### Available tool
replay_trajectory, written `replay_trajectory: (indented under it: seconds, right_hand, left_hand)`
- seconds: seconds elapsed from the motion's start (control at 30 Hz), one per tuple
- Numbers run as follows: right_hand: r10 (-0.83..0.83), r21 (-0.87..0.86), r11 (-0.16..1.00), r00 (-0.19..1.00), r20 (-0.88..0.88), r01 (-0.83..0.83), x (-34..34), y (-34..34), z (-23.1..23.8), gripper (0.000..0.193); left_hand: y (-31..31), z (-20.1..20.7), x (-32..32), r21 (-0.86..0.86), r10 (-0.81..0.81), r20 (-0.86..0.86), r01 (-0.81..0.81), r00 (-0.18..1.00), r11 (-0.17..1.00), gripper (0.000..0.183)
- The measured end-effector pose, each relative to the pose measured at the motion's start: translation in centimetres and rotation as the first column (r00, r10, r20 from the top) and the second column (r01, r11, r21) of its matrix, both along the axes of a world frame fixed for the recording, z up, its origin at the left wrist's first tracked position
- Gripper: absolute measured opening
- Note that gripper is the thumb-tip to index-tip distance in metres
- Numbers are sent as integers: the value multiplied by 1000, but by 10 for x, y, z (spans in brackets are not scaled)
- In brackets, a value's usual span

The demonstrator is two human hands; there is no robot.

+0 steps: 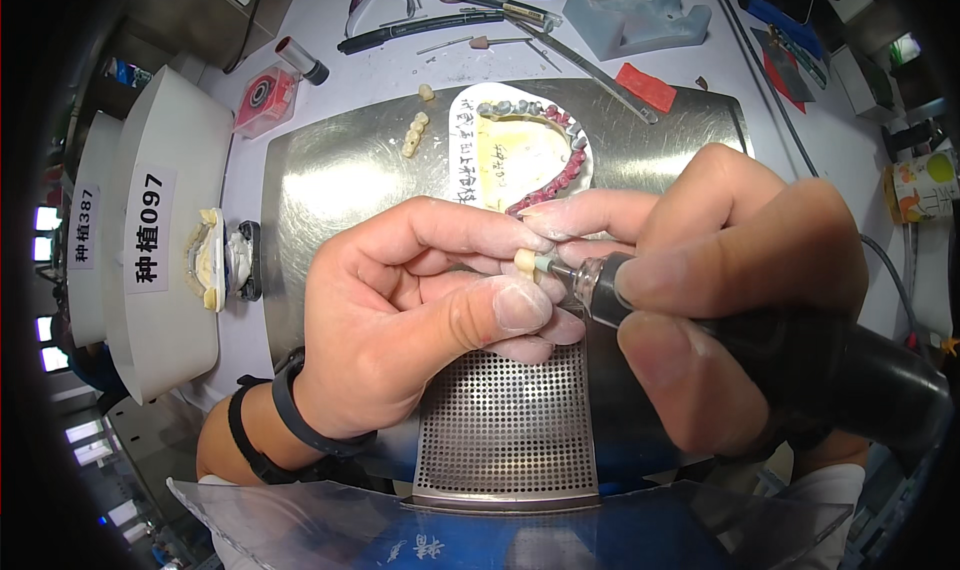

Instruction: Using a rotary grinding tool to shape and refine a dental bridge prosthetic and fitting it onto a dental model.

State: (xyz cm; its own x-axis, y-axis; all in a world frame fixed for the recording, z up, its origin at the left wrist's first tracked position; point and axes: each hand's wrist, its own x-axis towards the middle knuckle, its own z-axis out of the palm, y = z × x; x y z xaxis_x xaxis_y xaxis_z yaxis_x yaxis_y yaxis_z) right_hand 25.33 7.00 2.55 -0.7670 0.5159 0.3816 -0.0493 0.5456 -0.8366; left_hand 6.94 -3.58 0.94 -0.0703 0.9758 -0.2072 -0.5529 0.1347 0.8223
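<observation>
Above the perforated plate [505, 425], the crown [525, 259] is pinched in the left hand [405, 320], thumb and fingertips nearly closed round it. From its right, the handpiece [604, 292] — gripped in the curled right hand [745, 245], axis slanted leftward and forward — is aimed with its bit [556, 268] at the crown, touching or just beside it.

Worn fisheye at head height; faces down, slightly forward; plate [335, 170] close below, bench [365, 75] beyond; bent rim dark, hard to read.
</observation>
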Motion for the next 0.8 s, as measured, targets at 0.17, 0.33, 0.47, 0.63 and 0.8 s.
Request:
replay_trajectory:
  seconds: [0.17,0.33,0.47,0.63,0.8]
  right_hand:
    - [27,-151,988,996,-88,-41,1,-1,0,28]
    - [30,-399,905,959,-282,-146,-3,4,-6,28]
    - [157,-353,904,955,-251,-241,3,16,-4,27]
    - [100,-382,900,953,-287,-210,-2,8,-3,27]
    - [51,-273,949,933,-357,-156,-7,-2,-8,27]
  left_hand:
    - [0,1,1,14,-13,-10,13,1000,1000,31]
    - [3,-3,1,55,-9,13,8,1000,998,31]
    - [3,-3,-3,91,10,5,-10,1000,996,33]
    - [5,11,2,32,63,40,-65,997,997,34]
    - [6,8,-2,31,6,41,-8,999,999,36]
